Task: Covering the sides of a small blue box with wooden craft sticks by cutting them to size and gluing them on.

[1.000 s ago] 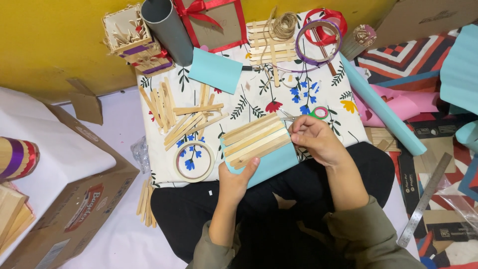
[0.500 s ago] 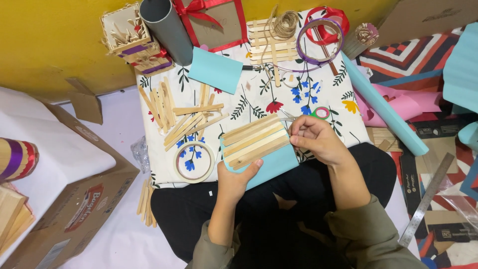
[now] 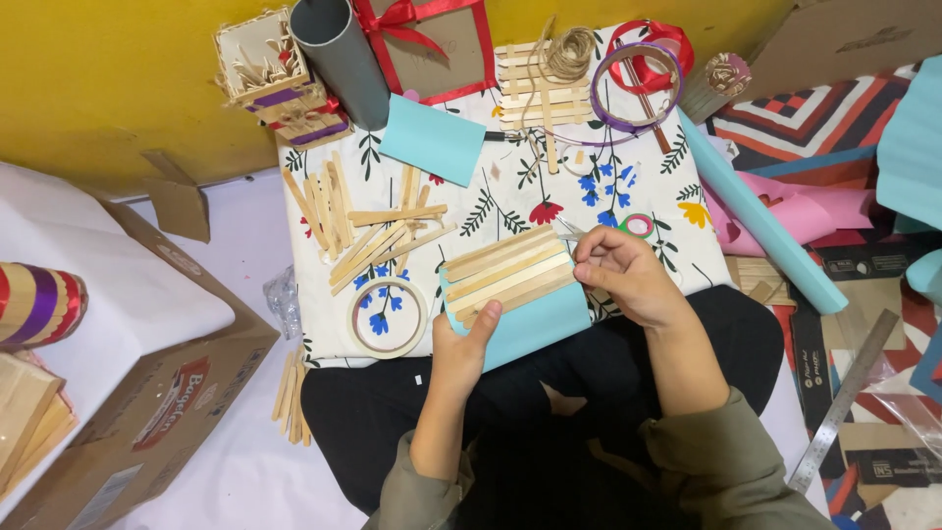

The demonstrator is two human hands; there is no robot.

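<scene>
Over the lap, head view: left hand (image 3: 461, 348) pinches a light-blue card (image 3: 535, 329) bearing a row of wooden sticks (image 3: 508, 272); right hand (image 3: 623, 277) grips the row's right end. Card partly covered, lower half bare. Loose sticks (image 3: 368, 231) lie on the floral cloth (image 3: 510, 186) beside a tape roll (image 3: 388, 316).

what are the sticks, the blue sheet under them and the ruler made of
Sticks: pale, matte, bare wood by the look, flat craft sticks. Blue sheet: likely paper or thin card, smooth, matte, flat colour. Ruler: probably metal, grey with a dull sheen.
</scene>
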